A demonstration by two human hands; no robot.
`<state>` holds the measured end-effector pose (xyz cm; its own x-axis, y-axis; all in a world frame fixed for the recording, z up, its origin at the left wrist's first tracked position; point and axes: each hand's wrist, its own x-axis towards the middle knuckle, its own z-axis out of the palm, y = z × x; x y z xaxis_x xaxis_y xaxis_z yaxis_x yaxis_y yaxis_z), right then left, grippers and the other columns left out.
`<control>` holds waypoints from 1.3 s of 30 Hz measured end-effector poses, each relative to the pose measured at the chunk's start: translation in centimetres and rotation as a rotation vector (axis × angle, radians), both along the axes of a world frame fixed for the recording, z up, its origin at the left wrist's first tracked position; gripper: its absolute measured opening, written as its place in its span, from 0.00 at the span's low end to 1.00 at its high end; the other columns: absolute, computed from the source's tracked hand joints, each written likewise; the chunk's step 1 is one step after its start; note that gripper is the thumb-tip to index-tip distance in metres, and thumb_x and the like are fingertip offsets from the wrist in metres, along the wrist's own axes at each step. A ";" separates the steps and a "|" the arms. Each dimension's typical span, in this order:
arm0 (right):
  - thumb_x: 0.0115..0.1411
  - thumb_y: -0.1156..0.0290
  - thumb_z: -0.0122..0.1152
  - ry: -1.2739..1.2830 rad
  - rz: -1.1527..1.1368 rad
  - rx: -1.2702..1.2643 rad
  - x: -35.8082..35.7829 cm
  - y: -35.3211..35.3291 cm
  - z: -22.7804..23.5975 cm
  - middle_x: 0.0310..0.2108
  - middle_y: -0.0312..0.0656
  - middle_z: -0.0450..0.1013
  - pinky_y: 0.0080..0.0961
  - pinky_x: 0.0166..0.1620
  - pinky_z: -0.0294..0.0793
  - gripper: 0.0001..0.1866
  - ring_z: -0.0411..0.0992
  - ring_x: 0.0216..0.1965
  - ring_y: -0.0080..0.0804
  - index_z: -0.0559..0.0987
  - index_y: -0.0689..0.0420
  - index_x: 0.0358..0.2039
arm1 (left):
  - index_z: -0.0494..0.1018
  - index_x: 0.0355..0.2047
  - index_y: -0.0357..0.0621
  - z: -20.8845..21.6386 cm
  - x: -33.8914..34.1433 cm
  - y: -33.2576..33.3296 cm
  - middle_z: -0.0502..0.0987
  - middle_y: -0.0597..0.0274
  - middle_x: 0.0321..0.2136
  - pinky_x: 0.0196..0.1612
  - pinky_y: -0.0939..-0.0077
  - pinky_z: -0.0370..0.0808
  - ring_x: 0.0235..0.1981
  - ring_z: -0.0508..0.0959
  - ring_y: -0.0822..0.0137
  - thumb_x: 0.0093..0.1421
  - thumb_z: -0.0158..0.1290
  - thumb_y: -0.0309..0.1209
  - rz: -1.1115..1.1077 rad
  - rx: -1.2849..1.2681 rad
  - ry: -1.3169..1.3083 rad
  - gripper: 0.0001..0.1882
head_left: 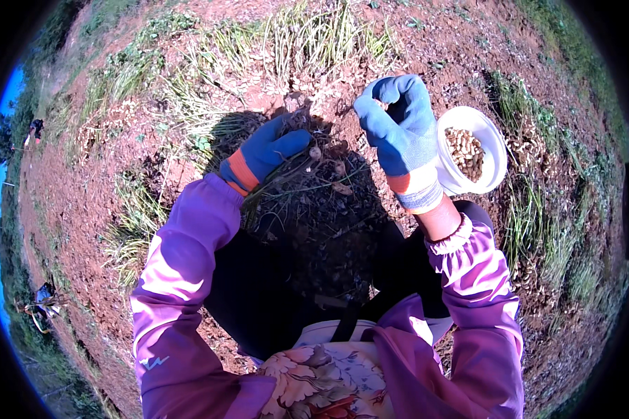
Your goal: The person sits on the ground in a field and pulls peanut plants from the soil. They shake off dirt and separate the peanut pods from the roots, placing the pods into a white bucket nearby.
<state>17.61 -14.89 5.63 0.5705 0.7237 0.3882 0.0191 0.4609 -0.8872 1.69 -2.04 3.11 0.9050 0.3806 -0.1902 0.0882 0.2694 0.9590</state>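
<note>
left hand point(269, 150) in a blue glove is clamped around a pulled-up peanut plant point(314, 164), stems and roots hanging in the shadow over the red soil point(84, 209). right hand point(398, 129) is curled nearly closed, fingertips pinched on what looks like a single pod, though it's too small to be sure. white bucket point(493, 150) sits just right of that hand, pods already in the bottom. my guess: keep the plant held steady and low, twist each pod off at the stem rather than yanking, and drop it straight over the bucket's near rim.
</note>
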 end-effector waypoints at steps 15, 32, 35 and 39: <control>0.59 0.66 0.49 0.191 0.701 -0.206 -0.3 0.7 -3.1 0.29 0.33 0.70 0.14 0.29 0.67 0.11 0.68 0.28 0.18 0.72 0.58 0.39 | 0.63 0.48 0.34 -3.2 -1.0 2.9 0.73 0.55 0.36 0.38 0.73 0.74 0.36 0.75 0.64 0.42 0.62 0.47 -0.246 0.053 -0.038 0.39; 0.53 0.58 0.57 0.109 0.862 -0.384 0.5 0.2 -1.6 0.35 0.31 0.70 0.13 0.35 0.64 0.24 0.65 0.33 0.16 0.71 0.59 0.46 | 0.65 0.45 0.35 -2.0 -0.9 1.3 0.74 0.53 0.33 0.33 0.69 0.75 0.31 0.76 0.63 0.42 0.61 0.46 -0.242 -0.151 0.012 0.35; 0.53 0.61 0.56 0.120 0.908 -0.415 0.4 -0.2 0.0 0.32 0.31 0.71 0.12 0.31 0.63 0.20 0.65 0.29 0.15 0.72 0.58 0.44 | 0.66 0.44 0.35 -4.1 -1.9 3.1 0.74 0.55 0.33 0.33 0.70 0.75 0.31 0.76 0.64 0.44 0.59 0.48 -0.171 0.087 0.146 0.34; 0.54 0.65 0.53 0.374 0.868 -0.315 -0.9 -0.5 -0.9 0.31 0.34 0.72 0.12 0.29 0.63 0.16 0.66 0.28 0.15 0.74 0.57 0.42 | 0.68 0.43 0.35 -1.3 -0.7 0.8 0.75 0.59 0.31 0.34 0.75 0.73 0.30 0.75 0.68 0.48 0.54 0.50 -0.210 0.145 0.007 0.31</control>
